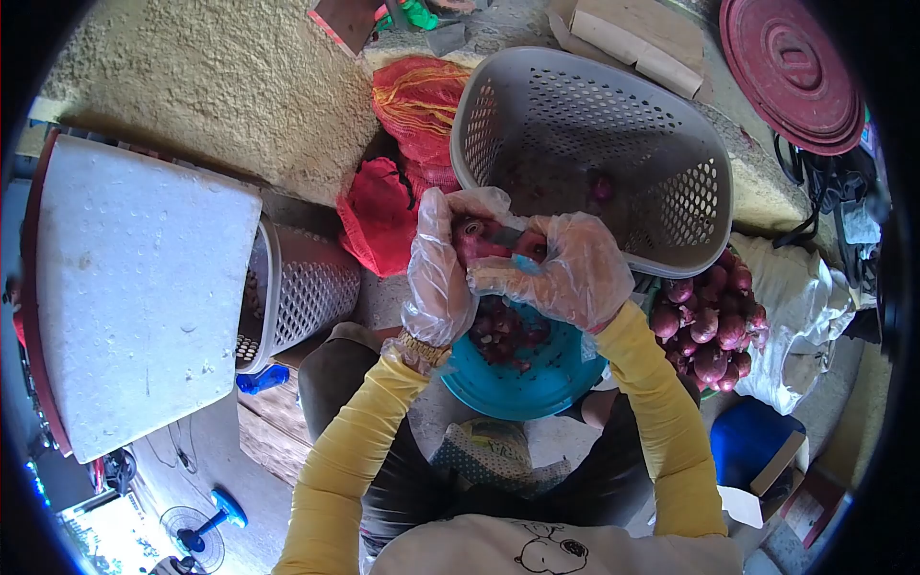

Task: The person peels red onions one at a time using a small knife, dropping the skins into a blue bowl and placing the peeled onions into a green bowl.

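Note:
Both my hands wear clear plastic gloves over yellow sleeves. My left hand [437, 273] grips a red shallot [476, 240] in front of me. My right hand [578, 271] holds a small knife [513, 237] with a blue handle, its blade against the shallot. Below the hands a teal bowl [537, 383] holds red peelings. A grey perforated basket [613, 144] stands tilted just beyond my hands, with a few peeled shallots inside.
A pile of red shallots [709, 326] lies on a white sack at the right. Red mesh bags [407, 153] lie behind. A white foam lid [134, 278] covers a crate at the left, next to another perforated basket [307, 287]. Red round lids [795, 72] sit far right.

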A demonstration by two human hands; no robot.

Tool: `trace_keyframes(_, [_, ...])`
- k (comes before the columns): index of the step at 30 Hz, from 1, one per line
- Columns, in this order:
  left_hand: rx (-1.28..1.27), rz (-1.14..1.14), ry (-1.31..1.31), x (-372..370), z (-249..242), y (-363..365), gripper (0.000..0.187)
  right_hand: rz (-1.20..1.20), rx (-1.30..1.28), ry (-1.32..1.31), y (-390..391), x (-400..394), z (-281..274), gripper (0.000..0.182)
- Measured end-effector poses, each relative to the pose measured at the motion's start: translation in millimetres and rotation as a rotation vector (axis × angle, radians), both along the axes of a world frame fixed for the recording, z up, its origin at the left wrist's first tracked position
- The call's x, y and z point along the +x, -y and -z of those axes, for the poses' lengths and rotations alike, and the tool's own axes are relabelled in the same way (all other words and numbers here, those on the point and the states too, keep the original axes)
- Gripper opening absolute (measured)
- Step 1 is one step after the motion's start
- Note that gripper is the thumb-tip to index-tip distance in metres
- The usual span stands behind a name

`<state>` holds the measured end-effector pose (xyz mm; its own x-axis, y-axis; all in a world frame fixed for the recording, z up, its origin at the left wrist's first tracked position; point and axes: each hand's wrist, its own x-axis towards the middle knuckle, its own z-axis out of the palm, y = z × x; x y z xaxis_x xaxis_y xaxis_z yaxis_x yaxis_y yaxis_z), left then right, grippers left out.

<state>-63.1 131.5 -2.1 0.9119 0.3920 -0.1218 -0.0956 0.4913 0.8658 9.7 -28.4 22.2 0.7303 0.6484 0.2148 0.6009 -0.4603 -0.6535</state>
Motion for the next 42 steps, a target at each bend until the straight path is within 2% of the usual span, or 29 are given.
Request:
trace_keyframes(6, [0.112, -0.017, 0.034, -3, -13, 3, 0.067, -0.118, 0.002, -0.021, 0, -3, -6, 0.065])
trace_keyframes(8, [0.072, -0.026, -0.115, -4, -22, 2, 0.069, -0.173, 0.030, 0.011, 2, -3, -8, 0.065])
trace_keyframes(9, [0.071, -0.026, -0.115, -5, -22, -1, 0.069, -0.178, 0.012, -0.064, 2, -1, -14, 0.065])
trace_keyframes(11, [-0.228, 0.064, -0.080, -7, -19, -6, 0.070, -0.183, -0.008, -0.139, 4, 1, -17, 0.064])
trace_keyframes(13, [-0.276, 0.085, -0.050, -5, -6, -10, 0.070, -0.034, 0.031, -0.050, 7, 3, -13, 0.064])
trace_keyframes(18, [-0.409, 0.061, -0.106, -3, -1, -4, 0.069, -0.035, 0.008, -0.018, 5, 4, -7, 0.063])
trace_keyframes(21, [-0.376, 0.129, -0.067, -2, -3, -2, 0.067, -0.010, -0.003, 0.059, 7, 5, -5, 0.063])
trace_keyframes(23, [-0.314, 0.083, -0.034, -4, -4, 0, 0.057, -0.002, -0.004, 0.075, 7, 5, -4, 0.062])
trace_keyframes(27, [-0.280, 0.121, -0.019, -3, 3, -3, 0.046, 0.026, -0.084, -0.062, 9, 7, -3, 0.068])
trace_keyframes(29, [0.094, 0.233, -0.013, -8, 6, -10, 0.049, 0.031, -0.082, -0.092, 9, 7, -3, 0.068])
trace_keyframes(30, [0.097, 0.236, -0.011, -8, 7, -9, 0.049, 0.026, -0.064, -0.090, 9, 7, -3, 0.069])
trace_keyframes(36, [-0.064, 0.284, 0.192, -9, 7, -7, 0.058, 0.036, -0.115, -0.088, 6, 7, -11, 0.072])
trace_keyframes(38, [-0.265, 0.253, 0.111, -9, -1, -1, 0.049, 0.041, -0.096, -0.057, 7, 5, -8, 0.072])
trace_keyframes(42, [-0.302, 0.190, -0.073, -7, -6, 1, 0.050, 0.012, -0.049, -0.027, 6, 8, -6, 0.074])
